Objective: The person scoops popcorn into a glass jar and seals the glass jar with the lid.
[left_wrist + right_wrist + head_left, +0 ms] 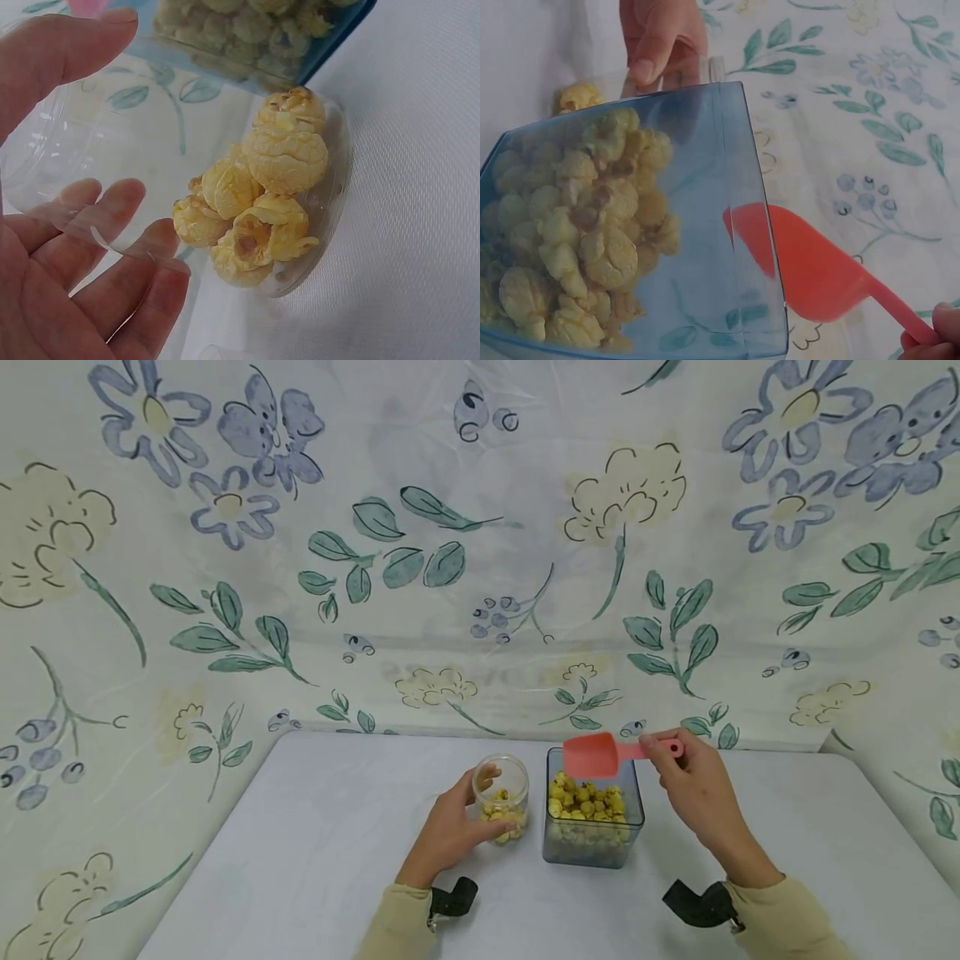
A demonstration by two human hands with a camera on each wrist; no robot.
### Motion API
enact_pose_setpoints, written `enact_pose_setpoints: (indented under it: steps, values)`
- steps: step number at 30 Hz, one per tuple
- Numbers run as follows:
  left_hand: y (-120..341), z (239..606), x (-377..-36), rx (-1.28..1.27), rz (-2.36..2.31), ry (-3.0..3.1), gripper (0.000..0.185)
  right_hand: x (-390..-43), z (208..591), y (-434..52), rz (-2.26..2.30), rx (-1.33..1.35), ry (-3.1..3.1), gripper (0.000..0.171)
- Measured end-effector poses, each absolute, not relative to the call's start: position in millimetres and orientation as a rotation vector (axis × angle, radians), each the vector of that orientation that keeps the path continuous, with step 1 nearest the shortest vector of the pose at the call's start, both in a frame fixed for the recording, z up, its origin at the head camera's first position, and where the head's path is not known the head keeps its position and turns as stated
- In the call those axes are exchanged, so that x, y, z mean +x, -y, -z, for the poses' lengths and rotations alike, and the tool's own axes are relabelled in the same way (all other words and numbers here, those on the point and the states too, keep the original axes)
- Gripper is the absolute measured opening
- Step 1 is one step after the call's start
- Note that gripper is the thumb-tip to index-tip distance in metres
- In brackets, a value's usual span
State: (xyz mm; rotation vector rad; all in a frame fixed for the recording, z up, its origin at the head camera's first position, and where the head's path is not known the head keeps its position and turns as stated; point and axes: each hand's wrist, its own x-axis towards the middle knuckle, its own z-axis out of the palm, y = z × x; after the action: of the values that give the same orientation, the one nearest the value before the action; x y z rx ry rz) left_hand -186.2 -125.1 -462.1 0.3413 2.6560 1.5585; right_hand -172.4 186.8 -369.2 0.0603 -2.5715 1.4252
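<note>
My left hand (pixel 457 814) curls round a clear jar (pixel 501 774) standing on the table, thumb on the near side and fingers on the far side. A few pieces of popcorn (pixel 262 195) lie at the jar's bottom. Beside it, to the right, stands a translucent blue-grey container (pixel 592 852) partly filled with popcorn (pixel 577 240). In my right hand (pixel 697 785) is the handle of a pink-red scoop (pixel 592 756), pinched between thumb and fingers. The scoop is over the container's far rim, above the popcorn.
A white cloth covers the table (pixel 300 860). Behind it hangs a floral-patterned sheet (pixel 420 635), which also runs along both sides. Black straps with camera mounts (pixel 701 906) sit at both wrists.
</note>
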Motion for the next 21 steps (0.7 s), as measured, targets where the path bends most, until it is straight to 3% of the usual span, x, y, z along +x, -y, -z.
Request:
enact_pose_setpoints:
  steps: [21]
  values:
    - [124.8, 464.7, -186.8, 0.356, -1.55, -2.671, 0.075, -161.7, 375.0, -183.1, -1.183, 0.074, 2.578, 0.031]
